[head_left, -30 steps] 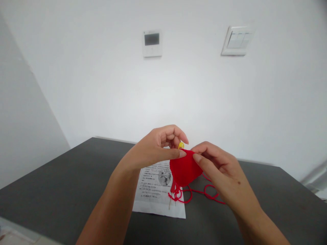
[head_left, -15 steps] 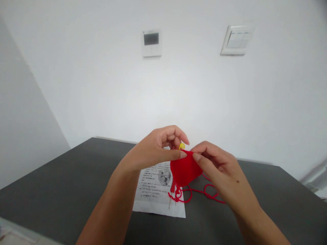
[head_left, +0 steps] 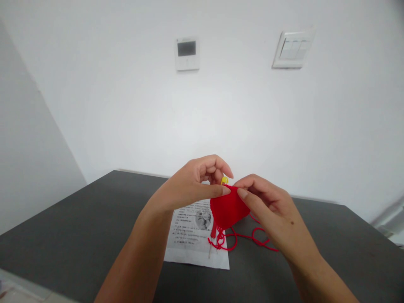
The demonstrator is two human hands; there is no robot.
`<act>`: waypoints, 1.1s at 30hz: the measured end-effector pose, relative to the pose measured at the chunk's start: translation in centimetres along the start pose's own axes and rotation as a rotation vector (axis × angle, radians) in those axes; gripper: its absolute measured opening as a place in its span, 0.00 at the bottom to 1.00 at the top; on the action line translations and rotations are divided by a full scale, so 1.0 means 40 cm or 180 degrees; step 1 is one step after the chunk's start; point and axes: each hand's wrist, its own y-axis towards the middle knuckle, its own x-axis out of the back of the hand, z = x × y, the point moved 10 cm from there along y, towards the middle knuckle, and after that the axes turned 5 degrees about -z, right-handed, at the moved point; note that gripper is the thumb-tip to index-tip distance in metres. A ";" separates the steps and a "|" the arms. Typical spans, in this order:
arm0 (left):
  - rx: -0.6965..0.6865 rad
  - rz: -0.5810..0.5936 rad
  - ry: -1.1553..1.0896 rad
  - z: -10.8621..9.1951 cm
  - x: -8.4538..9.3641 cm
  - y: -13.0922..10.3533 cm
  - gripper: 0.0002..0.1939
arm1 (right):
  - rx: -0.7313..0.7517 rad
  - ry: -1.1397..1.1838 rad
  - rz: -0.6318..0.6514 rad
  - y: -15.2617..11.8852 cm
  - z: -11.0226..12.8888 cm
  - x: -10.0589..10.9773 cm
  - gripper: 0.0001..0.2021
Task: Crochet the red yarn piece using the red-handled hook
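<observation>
A red knitted or crocheted piece (head_left: 229, 209) is held up by its top edge between both hands. My left hand (head_left: 205, 181) has its thumb pressed on the top left of the piece, with the index finger arched above. Close to that thumb, a yellow stitch marker (head_left: 224, 180) sits at the edge. My right hand (head_left: 268, 202) pinches the top right corner between thumb and index finger. Red yarn (head_left: 260, 242) trails in loops below, partly behind my right hand. The fingers behind the piece are hidden.
A printed sheet (head_left: 192, 255) with text and a round picture lies under the work on the dark grey table (head_left: 94, 227). On the white wall behind are a small panel with a screen (head_left: 187, 54) and a light switch (head_left: 292, 49).
Almost nothing differs; my right hand's fingertips have shifted very slightly to the left along the top edge of the red piece.
</observation>
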 end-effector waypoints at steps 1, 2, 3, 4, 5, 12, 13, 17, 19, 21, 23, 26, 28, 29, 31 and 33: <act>-0.0001 -0.0004 0.0011 0.000 0.000 0.000 0.10 | 0.0013 -0.0003 -0.0005 0.001 0.001 0.000 0.08; -0.0008 -0.0002 0.0013 -0.001 0.000 0.000 0.10 | 0.0026 -0.0009 -0.0007 0.001 0.002 0.000 0.08; -0.0022 0.0004 0.0009 -0.003 -0.001 0.000 0.10 | 0.0041 -0.0016 -0.0023 0.003 0.003 0.000 0.08; -0.0034 0.0011 0.0005 -0.004 -0.002 0.000 0.10 | 0.0051 -0.0033 -0.0029 0.004 0.004 -0.001 0.08; -0.0043 0.0016 0.0002 -0.005 -0.002 -0.001 0.10 | 0.0068 -0.0046 -0.0042 0.006 0.005 -0.001 0.08; -0.0052 0.0118 -0.0144 -0.003 -0.009 -0.001 0.10 | 0.0124 -0.0088 -0.0067 0.002 0.008 0.004 0.08; -0.0068 0.0141 -0.0181 -0.003 -0.011 -0.001 0.10 | 0.0121 -0.0083 -0.0073 0.001 0.007 0.006 0.08; -0.0096 0.0167 -0.0264 -0.001 -0.014 0.002 0.11 | 0.0126 -0.0070 -0.0072 -0.002 0.007 0.007 0.08; -0.0100 0.0165 -0.0292 0.000 -0.015 0.003 0.11 | 0.0109 -0.0060 -0.0073 -0.002 0.006 0.007 0.08; -0.0105 0.0172 -0.0317 0.001 -0.017 0.004 0.11 | 0.0094 -0.0043 -0.0073 -0.002 0.004 0.008 0.08; -0.0109 0.0177 -0.0328 0.002 -0.018 0.004 0.12 | 0.0082 -0.0033 -0.0080 -0.003 0.002 0.010 0.08; -0.0123 0.0188 -0.0317 0.001 -0.018 0.004 0.12 | 0.0079 -0.0022 -0.0082 -0.004 0.001 0.011 0.08; -0.0116 0.0176 -0.0288 0.001 -0.017 0.004 0.11 | 0.0090 -0.0004 -0.0075 -0.004 0.003 0.010 0.08; -0.0106 0.0163 -0.0271 0.001 -0.015 0.003 0.11 | 0.0094 0.0006 -0.0071 -0.003 0.004 0.009 0.08; -0.0082 0.0139 -0.0235 0.002 -0.012 0.003 0.11 | 0.0088 0.0020 -0.0056 -0.002 0.006 0.007 0.07; -0.0056 0.0122 -0.0208 0.004 -0.010 0.002 0.12 | 0.0075 0.0032 -0.0037 -0.001 0.007 0.003 0.07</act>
